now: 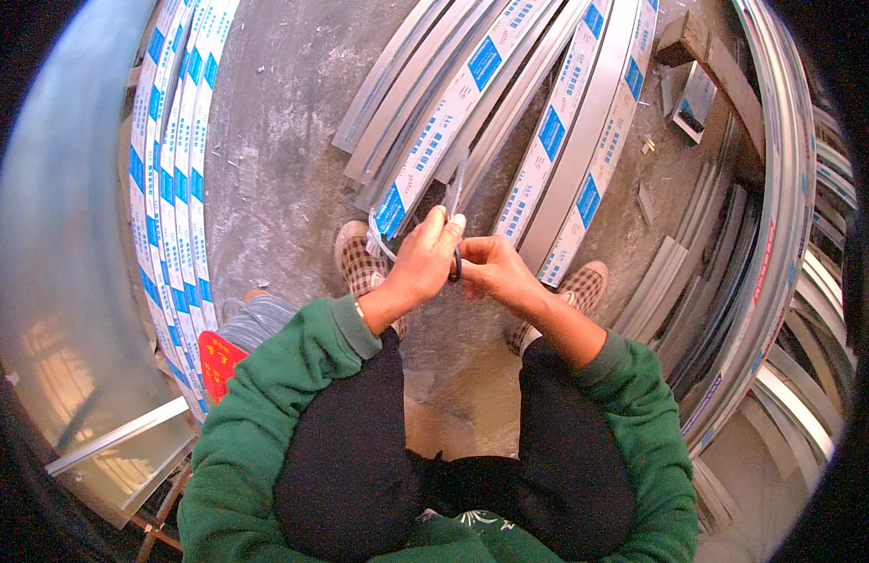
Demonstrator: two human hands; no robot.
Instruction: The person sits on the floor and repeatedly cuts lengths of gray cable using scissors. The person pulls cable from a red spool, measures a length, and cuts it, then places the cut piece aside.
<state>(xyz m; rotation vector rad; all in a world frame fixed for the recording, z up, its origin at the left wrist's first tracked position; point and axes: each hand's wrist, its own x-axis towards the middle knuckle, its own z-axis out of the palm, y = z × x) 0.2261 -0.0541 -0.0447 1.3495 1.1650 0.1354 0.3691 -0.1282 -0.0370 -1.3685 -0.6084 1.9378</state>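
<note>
My left hand [423, 261] is closed in front of my knees, thumb and fingers around a thin, whitish translucent strip [382, 246], which looks like plastic film or tape. Part of the strip hangs beside the wrist, and a thin piece rises above the fingers. Close against it, my right hand [498, 270] is closed with its fingertips on a small dark loop [455, 266], possibly a scissors handle. The rest of that dark thing is hidden between the hands. Just beyond them lie long metal profiles [444, 139], several covered with white-and-blue printed film.
Bundled film-covered profiles [176, 178] stand along the left, beside a large translucent sheet [64, 216] and a roll of clear film [256, 324] with a red label [219, 364]. Stacked profiles [772, 235] line the right, near a wooden beam [721, 75]. My checkered shoes [361, 263] flank the profile ends.
</note>
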